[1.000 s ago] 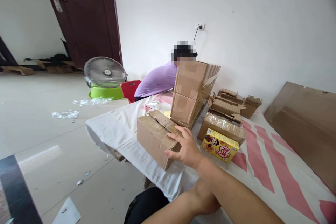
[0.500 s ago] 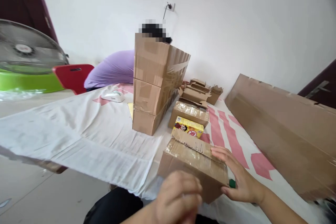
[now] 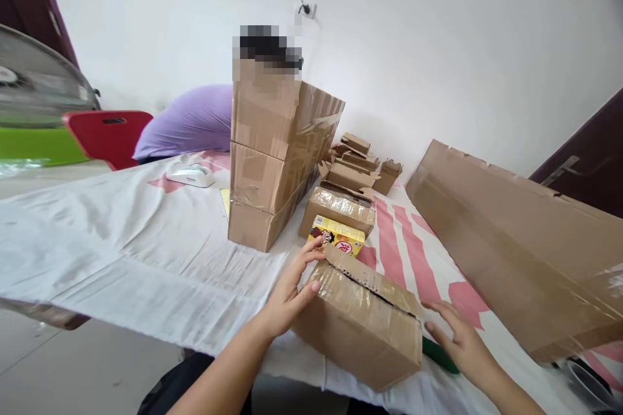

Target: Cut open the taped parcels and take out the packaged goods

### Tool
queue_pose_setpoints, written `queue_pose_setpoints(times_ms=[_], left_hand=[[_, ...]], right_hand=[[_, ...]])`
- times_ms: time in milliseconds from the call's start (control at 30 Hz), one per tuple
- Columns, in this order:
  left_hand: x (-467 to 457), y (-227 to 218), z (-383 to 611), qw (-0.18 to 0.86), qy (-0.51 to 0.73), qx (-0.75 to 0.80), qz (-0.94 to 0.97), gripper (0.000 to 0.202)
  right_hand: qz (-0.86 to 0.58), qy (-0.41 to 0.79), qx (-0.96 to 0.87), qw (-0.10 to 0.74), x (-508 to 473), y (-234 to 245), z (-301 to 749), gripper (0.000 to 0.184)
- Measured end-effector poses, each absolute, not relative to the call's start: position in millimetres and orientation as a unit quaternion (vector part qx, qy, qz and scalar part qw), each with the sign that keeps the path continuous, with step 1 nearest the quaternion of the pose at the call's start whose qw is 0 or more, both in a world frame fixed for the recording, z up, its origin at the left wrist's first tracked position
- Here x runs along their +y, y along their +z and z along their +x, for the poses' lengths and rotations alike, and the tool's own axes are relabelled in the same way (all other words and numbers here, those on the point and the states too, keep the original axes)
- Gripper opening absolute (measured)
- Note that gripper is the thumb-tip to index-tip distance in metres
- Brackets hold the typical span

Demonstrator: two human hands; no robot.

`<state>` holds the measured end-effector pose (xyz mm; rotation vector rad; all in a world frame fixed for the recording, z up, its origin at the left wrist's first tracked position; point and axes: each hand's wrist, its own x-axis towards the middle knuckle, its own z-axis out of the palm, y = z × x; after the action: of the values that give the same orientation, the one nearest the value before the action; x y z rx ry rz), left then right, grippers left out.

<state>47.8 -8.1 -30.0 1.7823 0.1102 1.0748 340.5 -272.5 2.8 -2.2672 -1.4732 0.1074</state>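
Observation:
A taped cardboard box (image 3: pixel 360 324) lies close in front of me at the table's near edge, its top flap slightly raised along a gap. My left hand (image 3: pixel 292 285) rests on its left end with fingers spread, the fingertips near the flap. Beside the box's right end is my right hand (image 3: pixel 455 334), fingers apart and holding nothing. A dark green object (image 3: pixel 439 355) lies partly under that hand; its kind is hard to tell. Just behind the box stands a yellow printed carton (image 3: pixel 341 233).
A tall stack of cardboard boxes (image 3: pixel 257 168) stands left of centre. Several smaller boxes (image 3: pixel 341 204) line up behind the carton. A long cardboard panel (image 3: pixel 516 240) leans at right. A white device (image 3: pixel 189 175) lies on the cloth. A person in purple (image 3: pixel 189 120) bends behind the stack.
My left hand has moved from in front of the box up onto its left end. My right hand has come off the top to the right side. The view has shifted slightly.

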Motion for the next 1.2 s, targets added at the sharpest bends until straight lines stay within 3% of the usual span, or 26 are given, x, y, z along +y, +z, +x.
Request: queue_pose_setpoints(times_ms=[167, 300, 533, 733, 833, 1033, 1200], left_hand=[[-8.6, -32.2, 49.3, 0.527, 0.447, 0.018, 0.723, 0.035], [-13.2, -32.4, 50.5, 0.524, 0.468, 0.021, 0.711, 0.041], [-13.2, -31.8, 39.9, 0.517, 0.445, 0.014, 0.731, 0.052], [-13.3, -33.1, 44.5, 0.552, 0.472, 0.02, 0.687, 0.035], [-13.9, -28.8, 44.8, 0.549, 0.449, 0.017, 0.705, 0.036], [-10.6, -27.3, 45.2, 0.532, 0.442, -0.01, 0.722, 0.039], [-7.4, -29.7, 47.8, 0.519, 0.456, -0.001, 0.723, 0.035]], right_hand=[[-0.834, 0.09, -0.54, 0.071, -293.4, -38.8, 352.6, 0.047], [-0.822, 0.072, -0.56, 0.071, -296.8, -43.5, 359.4, 0.041], [-0.792, -0.21, -0.543, 0.186, -265.4, 42.6, 356.1, 0.034], [-0.625, -0.258, -0.728, 0.113, -214.5, 112.7, 267.7, 0.037], [-0.603, -0.234, -0.759, 0.075, -199.8, 121.7, 242.1, 0.038], [-0.655, -0.047, -0.754, 0.008, -181.5, 135.0, 228.7, 0.04], [-0.693, 0.006, -0.716, -0.088, -170.5, 150.1, 214.4, 0.04]])
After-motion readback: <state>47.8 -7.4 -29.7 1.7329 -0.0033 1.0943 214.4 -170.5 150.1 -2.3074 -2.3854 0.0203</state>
